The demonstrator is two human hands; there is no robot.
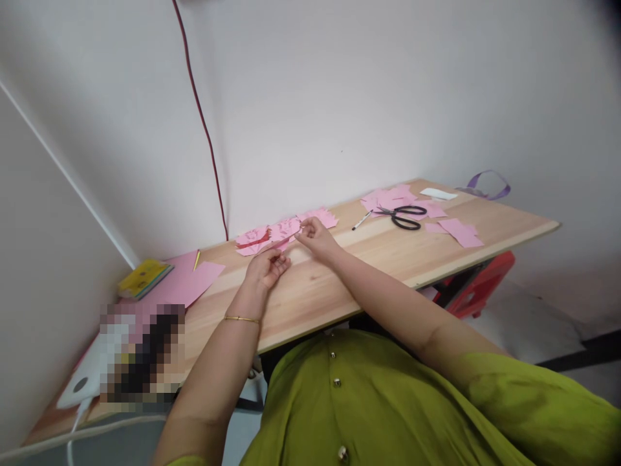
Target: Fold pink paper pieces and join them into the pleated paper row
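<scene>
Between my hands, just above the wooden table, is a small piece of pink paper (285,242), seen nearly edge-on. My left hand (268,266) grips its near left end, with the lower fingers curled loosely. At its right end, the fingertips of my right hand (315,237) pinch the paper. Right behind them, along the wall, lie pink paper cut-outs with jagged edges; the left cut-out (252,240) bears a red band, and the right cut-out (320,217) is partly behind my right hand. Fine detail on the held paper is too small to make out.
Black-handled scissors (407,216) lie on pink scraps (388,195) at the right, beside a marker (361,221) and more pink pieces (460,232). A white strip (438,193) is behind. At left are pink sheets (204,282), a yellow packet (144,278) and a white device (87,382).
</scene>
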